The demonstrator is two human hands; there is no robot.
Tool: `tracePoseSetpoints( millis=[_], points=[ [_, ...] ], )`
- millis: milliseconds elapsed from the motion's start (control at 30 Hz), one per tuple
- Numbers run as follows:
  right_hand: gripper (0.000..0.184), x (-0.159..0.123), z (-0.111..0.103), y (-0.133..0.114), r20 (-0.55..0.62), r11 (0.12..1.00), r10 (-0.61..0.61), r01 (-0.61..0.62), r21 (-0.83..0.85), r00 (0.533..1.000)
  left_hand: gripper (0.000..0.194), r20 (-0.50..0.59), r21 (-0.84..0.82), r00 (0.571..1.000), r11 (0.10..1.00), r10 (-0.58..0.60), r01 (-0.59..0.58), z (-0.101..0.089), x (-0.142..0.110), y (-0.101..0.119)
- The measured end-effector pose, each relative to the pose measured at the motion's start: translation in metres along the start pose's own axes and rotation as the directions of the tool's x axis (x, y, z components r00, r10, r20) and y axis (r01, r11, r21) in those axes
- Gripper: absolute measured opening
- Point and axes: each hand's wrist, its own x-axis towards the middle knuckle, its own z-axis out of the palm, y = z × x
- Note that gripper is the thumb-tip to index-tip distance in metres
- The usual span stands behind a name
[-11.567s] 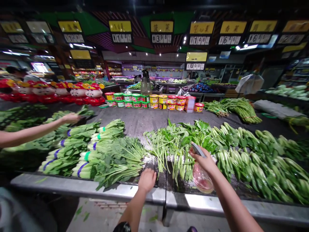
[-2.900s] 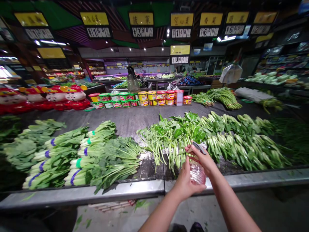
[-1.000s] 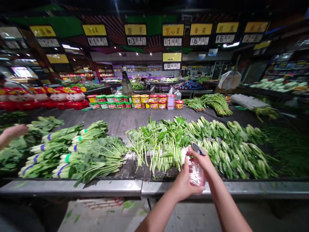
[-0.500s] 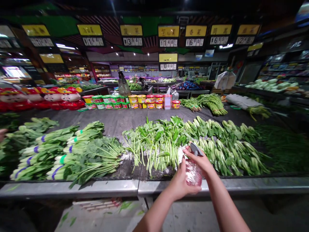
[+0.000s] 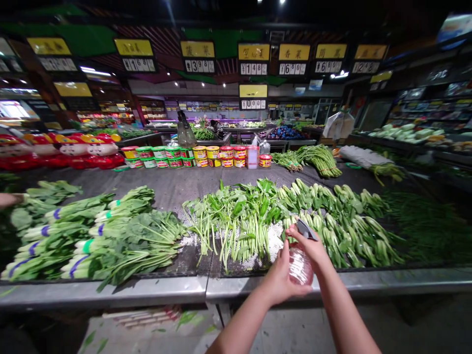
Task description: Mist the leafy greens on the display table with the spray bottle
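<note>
A clear pinkish spray bottle [image 5: 300,265] with a grey trigger head is held upright between both hands, above the display's front edge. My right hand [image 5: 309,246] grips it at the neck and trigger. My left hand [image 5: 279,276] is wrapped round the bottle's body from the left, its fingers partly hidden. Just beyond lie loose water spinach [image 5: 239,221] with long stems and, to the right, rows of wet bok choy [image 5: 339,231]. Further left are a pile of leafy spinach-like greens [image 5: 147,241] and bunches tied with purple and green bands [image 5: 86,246].
A metal edge [image 5: 110,294] runs along the front of the display [image 5: 165,182]. Stacked tubs [image 5: 201,156] and red figurines [image 5: 88,150] line the back. Another person's hand [image 5: 11,199] reaches in at the far left. Price signs [image 5: 253,59] hang overhead.
My left hand, empty near the edge in the oldest frame, has since come onto the spray bottle. Lately the view shifts slightly right; both hands keep their hold. The other person's hand comes and goes at left.
</note>
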Motion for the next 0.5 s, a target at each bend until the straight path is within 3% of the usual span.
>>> tracePoseSetpoints(
  millis=[333,500],
  points=[
    [0.034,0.004,-0.016,0.011,-0.109,0.999,0.032,-0.033,-0.008,0.993,0.131,0.006,-0.005,1.0,1.0,-0.021,0.021,0.015,0.002,-0.007],
    [0.036,-0.001,-0.016,0.006,-0.036,0.992,0.074,-0.069,0.107,0.997,0.132,0.02,-0.021,1.0,1.0,-0.001,0.002,0.017,0.003,-0.005]
  ],
)
